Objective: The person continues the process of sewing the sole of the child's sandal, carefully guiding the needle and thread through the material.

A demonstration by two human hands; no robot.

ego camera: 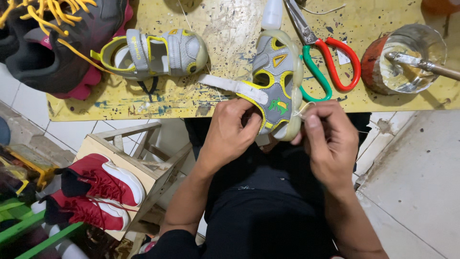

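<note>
A small grey and yellow sandal [277,81] lies half over the near edge of the yellow bench [191,103], heel end toward the person, and everything else is best placed from it. The left hand [229,130] grips its heel, fingers curled tight around the back strap, while the right hand [326,136] pinches a thin pale thread [303,109] against the sandal's rubbery, translucent sole edge; whether a needle sits between those fingers cannot be made out. Judging by this, stitching along the sole rim is under way near the heel, with the white strap [235,86] loose and hanging open to the left, so the sandal looks unfinished. Its matching sandal [155,52] lies on its side to the left of it, straps closed. Just right of the held sandal are scissors [330,64] with one red and one green loop handle, blades of dull metal pointing away. Farther right stands a round tin [405,60] with a glossy, sticky-looking pale mass and a metal tool resting in it. A white bottle tip [271,13] pokes in beyond the toe. The bench top is scuffed and paint-speckled. Left and below, a red and white sneaker pair [96,192] rests on a wooden stool.
</note>
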